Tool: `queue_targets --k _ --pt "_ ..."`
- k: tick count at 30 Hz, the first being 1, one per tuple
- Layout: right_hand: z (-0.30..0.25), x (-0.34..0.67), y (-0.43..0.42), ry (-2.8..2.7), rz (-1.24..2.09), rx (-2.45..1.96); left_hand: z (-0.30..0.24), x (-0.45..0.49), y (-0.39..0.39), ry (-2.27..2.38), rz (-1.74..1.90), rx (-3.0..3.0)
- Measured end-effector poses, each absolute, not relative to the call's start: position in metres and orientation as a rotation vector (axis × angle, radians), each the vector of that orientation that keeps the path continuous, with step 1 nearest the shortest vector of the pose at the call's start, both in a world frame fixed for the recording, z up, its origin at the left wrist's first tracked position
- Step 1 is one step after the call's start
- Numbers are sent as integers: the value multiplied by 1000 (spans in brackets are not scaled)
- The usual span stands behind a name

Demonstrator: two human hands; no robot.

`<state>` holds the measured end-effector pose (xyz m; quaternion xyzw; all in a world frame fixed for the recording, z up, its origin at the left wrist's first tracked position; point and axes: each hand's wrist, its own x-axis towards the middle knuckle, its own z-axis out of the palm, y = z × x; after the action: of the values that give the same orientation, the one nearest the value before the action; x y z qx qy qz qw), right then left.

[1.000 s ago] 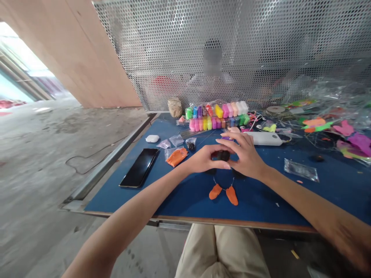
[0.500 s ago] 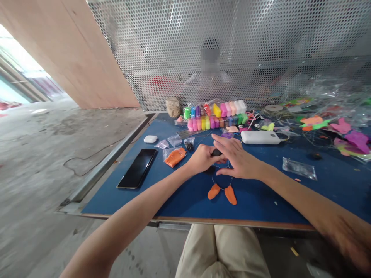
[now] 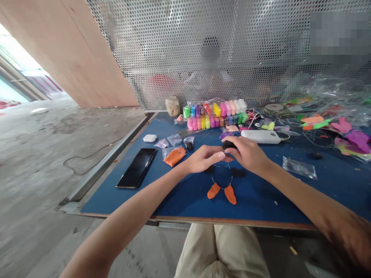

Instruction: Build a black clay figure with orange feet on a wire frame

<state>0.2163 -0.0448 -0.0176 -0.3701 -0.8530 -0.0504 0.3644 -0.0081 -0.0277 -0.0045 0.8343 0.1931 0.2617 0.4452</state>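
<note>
A perforated grey metal panel (image 3: 174, 50) stands behind a flat blue tabletop (image 3: 179, 199), along whose far side lie two rows of small, brightly coloured clay-like blocks (image 3: 216, 122) in clear wrapping. Near the middle, a small rounded black lump of clay-like material (image 3: 228, 144) is raised above the surface, pinched between the thumb and forefinger of the right hand (image 3: 246, 154). The left hand (image 3: 204, 159) is just beside it, its fingers close together and loosely extended; whether they touch the lump or close on anything cannot be told. Nearer the table's front edge lies a loop of thin silvery wire (image 3: 232, 179), bearing two flattened orange clay-like pieces (image 3: 230, 194). To the left rests a clear plastic bag of orange material (image 3: 175, 156). The step in hand appears to be the hand-shaping of the black lump; the next move seems to call for light, even finger pressure, with the wire loop left undisturbed below.
</note>
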Motion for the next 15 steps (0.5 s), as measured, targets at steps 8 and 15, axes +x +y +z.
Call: queue_targets --k 8,15 --pt "-19 223 -48 -2033 160 -1021 -12 -9 -20 685 879 1853" --pt "-20 205 -56 -2227 -261 -740 -16 11 -33 515 719 1403"
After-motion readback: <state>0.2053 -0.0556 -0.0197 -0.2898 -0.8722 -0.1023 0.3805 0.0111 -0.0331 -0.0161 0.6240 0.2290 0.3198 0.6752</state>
